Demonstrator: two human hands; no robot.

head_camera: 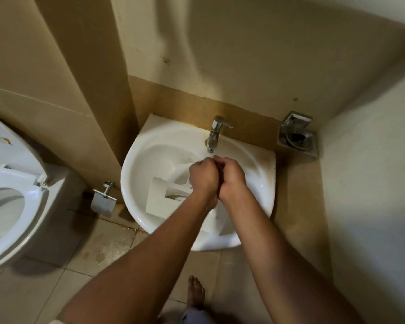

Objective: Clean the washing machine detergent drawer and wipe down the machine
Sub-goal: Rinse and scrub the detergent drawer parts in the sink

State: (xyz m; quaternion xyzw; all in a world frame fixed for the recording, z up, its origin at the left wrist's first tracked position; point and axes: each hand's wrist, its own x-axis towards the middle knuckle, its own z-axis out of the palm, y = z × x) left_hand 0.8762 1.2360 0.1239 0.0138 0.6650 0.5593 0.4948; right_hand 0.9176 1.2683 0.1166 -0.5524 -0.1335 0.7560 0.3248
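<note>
Drawer [158, 197]: lies in the sink [136, 174] basin, flat front panel toward the left rim, long axis running roughly left to right.
Drawer from the fingers: below and to the left; its body passes under both wrists.
Left hand [202, 175]: nearer the front panel, fingers curled in.
Right hand [232, 176]: pressed against the left, fingers curled; whether either hand holds anything cannot be told.
Tap [214, 134]: just beyond the knuckles, spout above them; possibly rinsing.
</note>
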